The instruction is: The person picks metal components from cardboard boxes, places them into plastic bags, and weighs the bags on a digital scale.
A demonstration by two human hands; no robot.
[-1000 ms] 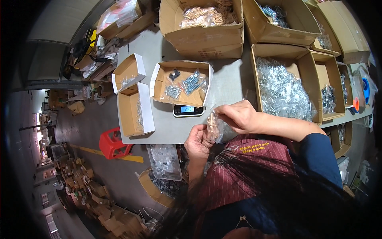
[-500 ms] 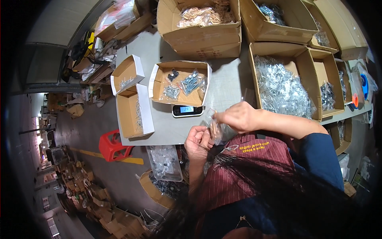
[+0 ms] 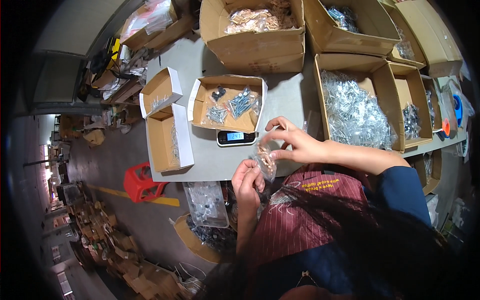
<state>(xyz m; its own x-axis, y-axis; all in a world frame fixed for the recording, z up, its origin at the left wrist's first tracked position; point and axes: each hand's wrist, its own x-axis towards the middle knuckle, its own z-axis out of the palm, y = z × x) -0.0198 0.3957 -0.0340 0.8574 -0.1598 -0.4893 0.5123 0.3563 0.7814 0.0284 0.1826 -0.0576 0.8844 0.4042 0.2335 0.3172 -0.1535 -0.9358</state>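
A small clear plastic bag of wooden dowels (image 3: 266,162) hangs at the table's front edge. My left hand (image 3: 246,181) is closed, pinching the bag's left side. On the other side, my right hand (image 3: 297,144) has its fingers spread, its thumb at the bag and the fingers arched above it. Just beyond the hands is a digital scale (image 3: 237,138) with a lit blue display, carrying a shallow cardboard tray (image 3: 199,104). Inside the tray lie bagged bolts (image 3: 242,102), bagged screws (image 3: 217,114) and small black parts (image 3: 218,93).
At left, two small cardboard trays (image 3: 186,137) hold thin metal pieces. A tall carton of bagged dowels (image 3: 260,50) stands at the back; a large box of bagged screws (image 3: 320,95) is at right. Below the table's left edge are a red stool (image 3: 142,184) and a clear tub (image 3: 206,200).
My right hand's fingers have spread from a pinch at the bag's top and shifted slightly. More of the bag and its dowels now shows, while my left hand still grips it.
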